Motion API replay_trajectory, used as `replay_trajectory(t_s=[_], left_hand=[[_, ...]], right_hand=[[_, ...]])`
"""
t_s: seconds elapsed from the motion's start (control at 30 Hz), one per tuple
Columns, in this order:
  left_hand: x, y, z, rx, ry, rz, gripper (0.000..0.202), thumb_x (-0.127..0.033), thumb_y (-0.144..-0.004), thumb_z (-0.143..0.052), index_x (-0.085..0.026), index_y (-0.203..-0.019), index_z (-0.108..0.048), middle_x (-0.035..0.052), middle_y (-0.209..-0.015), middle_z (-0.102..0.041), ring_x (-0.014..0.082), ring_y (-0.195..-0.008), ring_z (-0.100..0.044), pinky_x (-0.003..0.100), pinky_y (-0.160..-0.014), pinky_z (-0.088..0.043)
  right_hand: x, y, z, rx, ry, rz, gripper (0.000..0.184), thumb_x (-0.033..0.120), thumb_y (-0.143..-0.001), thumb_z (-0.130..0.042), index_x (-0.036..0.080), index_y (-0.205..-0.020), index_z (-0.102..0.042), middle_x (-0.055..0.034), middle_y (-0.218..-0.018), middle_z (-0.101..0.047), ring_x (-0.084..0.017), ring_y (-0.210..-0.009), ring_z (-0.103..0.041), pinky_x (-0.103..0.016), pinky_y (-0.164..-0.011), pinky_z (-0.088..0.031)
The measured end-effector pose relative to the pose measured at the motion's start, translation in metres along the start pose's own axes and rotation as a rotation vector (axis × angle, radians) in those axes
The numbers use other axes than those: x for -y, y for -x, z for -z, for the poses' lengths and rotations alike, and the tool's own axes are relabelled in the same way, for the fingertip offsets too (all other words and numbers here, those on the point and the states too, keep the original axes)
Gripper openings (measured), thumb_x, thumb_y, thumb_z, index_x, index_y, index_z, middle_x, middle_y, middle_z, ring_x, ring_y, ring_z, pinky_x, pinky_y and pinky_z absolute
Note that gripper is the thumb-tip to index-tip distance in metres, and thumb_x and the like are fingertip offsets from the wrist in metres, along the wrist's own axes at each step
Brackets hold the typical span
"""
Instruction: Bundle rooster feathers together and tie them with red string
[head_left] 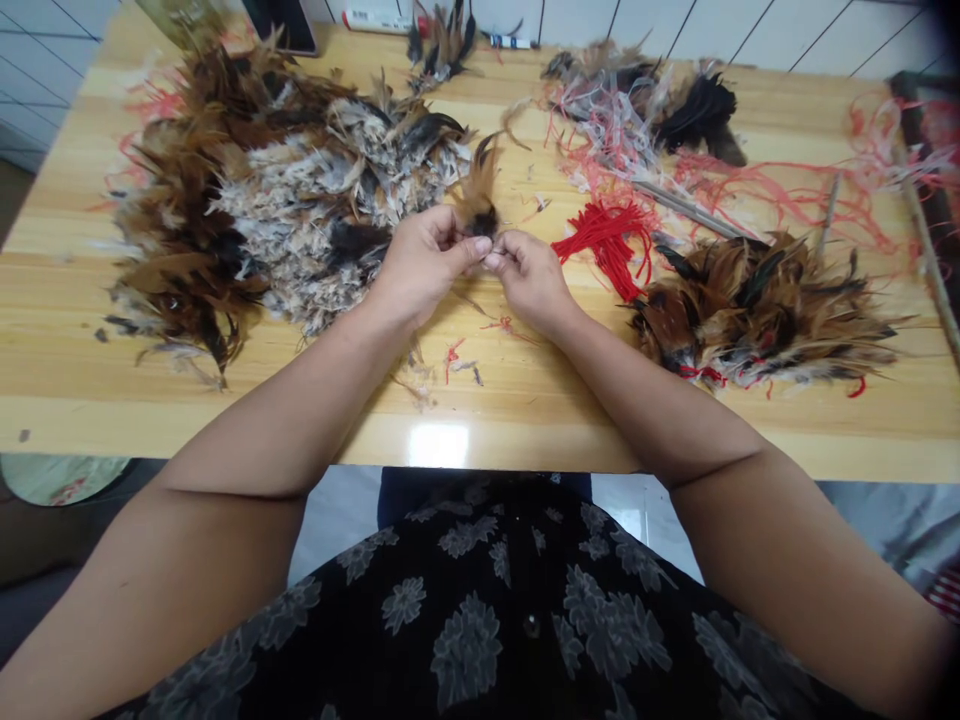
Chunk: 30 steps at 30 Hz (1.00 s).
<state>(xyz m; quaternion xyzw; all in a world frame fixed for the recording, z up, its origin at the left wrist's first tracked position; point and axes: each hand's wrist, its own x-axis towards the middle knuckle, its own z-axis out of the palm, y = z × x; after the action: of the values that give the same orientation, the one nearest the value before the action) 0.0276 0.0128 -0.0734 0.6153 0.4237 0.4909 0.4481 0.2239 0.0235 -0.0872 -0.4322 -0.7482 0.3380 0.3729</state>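
Observation:
Over the middle of the table, my left hand pinches a small bunch of brown and black feathers, its tips pointing away from me. My right hand meets it, thumb and fingertips pressed together at the base of the bunch. Whatever lies between the right fingertips is too small to make out. A large heap of brown, black and whitish feathers spreads left of my hands. Just right of them lies a bundle of red strings. Beyond it, nearer the right, sits a pile of brown feathers with red ties among them.
Tangled pink and white plastic strands cover the back right, beside black feathers and thin sticks. A dark frame edges the right. Along the back are a marker, a dark flat object and more feathers.

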Motion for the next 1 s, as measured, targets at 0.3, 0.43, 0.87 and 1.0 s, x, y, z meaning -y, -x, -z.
replay_trajectory(t_s=[0.3,0.43,0.87,1.0], left_hand=[[-0.012,-0.002,-0.005,-0.074,0.082,0.036,0.043,-0.027,-0.100,-0.103,-0.024,-0.086,-0.063,0.0009,-0.084,-0.068,0.0254,-0.086,-0.076,0.039,-0.081,-0.066],[-0.021,0.001,-0.008,-0.052,0.097,0.080,0.039,-0.021,-0.095,-0.103,-0.023,-0.085,-0.066,-0.0003,-0.082,-0.068,0.0230,-0.081,-0.073,0.037,-0.078,-0.063],[-0.008,-0.026,0.094,-0.308,-0.692,-0.100,0.042,-0.055,-0.101,-0.098,-0.030,-0.094,-0.066,0.0065,-0.104,-0.066,0.0337,-0.115,-0.061,0.053,-0.117,-0.045],[0.021,-0.039,0.100,-0.328,-0.877,-0.110,0.060,-0.081,-0.104,-0.084,-0.031,-0.089,-0.055,0.0062,-0.100,-0.060,0.0321,-0.115,-0.052,0.051,-0.114,-0.039]], right_hand=[[0.010,-0.001,0.009,0.010,-0.374,-0.056,0.071,0.091,-0.089,-0.089,0.025,-0.088,-0.062,-0.0001,-0.086,-0.059,-0.017,-0.087,-0.056,-0.034,-0.081,-0.051],[0.012,-0.002,0.010,-0.001,-0.334,-0.036,0.078,0.095,-0.084,-0.087,0.025,-0.077,-0.055,0.0006,-0.082,-0.054,-0.017,-0.084,-0.053,-0.037,-0.086,-0.049],[0.009,-0.003,0.006,-0.012,-0.300,-0.103,0.057,0.076,-0.097,-0.082,0.025,-0.085,-0.059,0.0025,-0.081,-0.055,-0.017,-0.083,-0.050,-0.036,-0.085,-0.042],[0.007,-0.004,0.002,-0.056,-0.242,-0.112,0.038,0.051,-0.102,-0.081,0.024,-0.084,-0.060,0.0024,-0.082,-0.058,-0.017,-0.086,-0.052,-0.035,-0.088,-0.043]])
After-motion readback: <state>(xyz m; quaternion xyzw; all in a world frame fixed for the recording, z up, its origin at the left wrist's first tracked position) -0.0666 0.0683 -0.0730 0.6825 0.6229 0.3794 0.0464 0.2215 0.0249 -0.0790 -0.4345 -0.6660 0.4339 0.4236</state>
